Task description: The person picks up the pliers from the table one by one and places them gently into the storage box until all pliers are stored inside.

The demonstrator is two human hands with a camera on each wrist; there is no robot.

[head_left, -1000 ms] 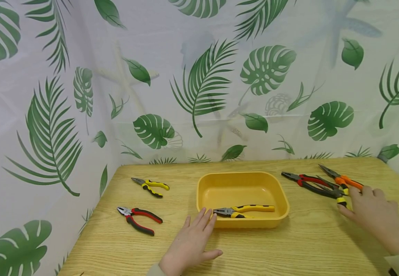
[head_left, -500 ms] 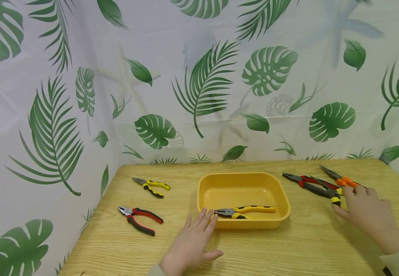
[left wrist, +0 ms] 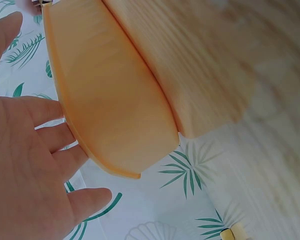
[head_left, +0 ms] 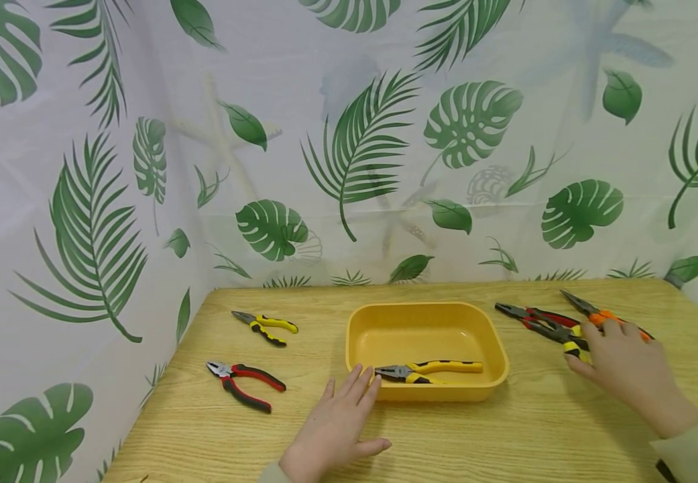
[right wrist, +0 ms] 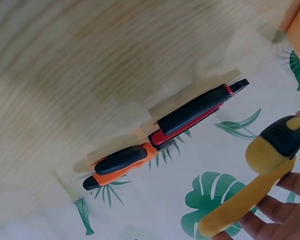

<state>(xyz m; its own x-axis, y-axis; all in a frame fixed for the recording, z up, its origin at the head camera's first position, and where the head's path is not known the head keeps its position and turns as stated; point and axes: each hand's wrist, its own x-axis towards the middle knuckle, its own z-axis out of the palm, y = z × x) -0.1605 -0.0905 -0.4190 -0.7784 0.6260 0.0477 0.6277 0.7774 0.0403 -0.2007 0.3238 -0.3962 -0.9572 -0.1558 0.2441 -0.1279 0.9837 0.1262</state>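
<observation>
In our right hand (head_left: 621, 359) we hold the yellow-handled pliers (right wrist: 245, 205), fingers and thumb closed about the grips. The right wrist view shows the handles against the leaf-printed cloth (right wrist: 155, 210), so we judge the tool to be off the worktop (head_left: 439, 439).

The relation that matters most, as we read it, is between this tool and the yellow tray (head_left: 427, 394). The tray stands to the left of our right hand, with a stretch of worktop between them. The tool's long axis slants: its dark nose points left and away from us, its grips run back under our palm. That nose overlaps the red-and-black pliers (right wrist: 192, 110) in the head view; whether they touch, we cannot tell. The orange-handled pliers (right wrist: 122, 162) lie just beyond our right fingers.

Our left hand (head_left: 333, 426) is the nearer to the tray. Its fingers are straight and a little spread at the near left corner, seemingly resting against the rim, thumb held apart, gripping nothing.

Inside the tray, by the near wall, lie the black-and-yellow pliers (head_left: 445, 365), nose to the left, handles to the right, so a sideways axis occupies that strip of floor.
</observation>
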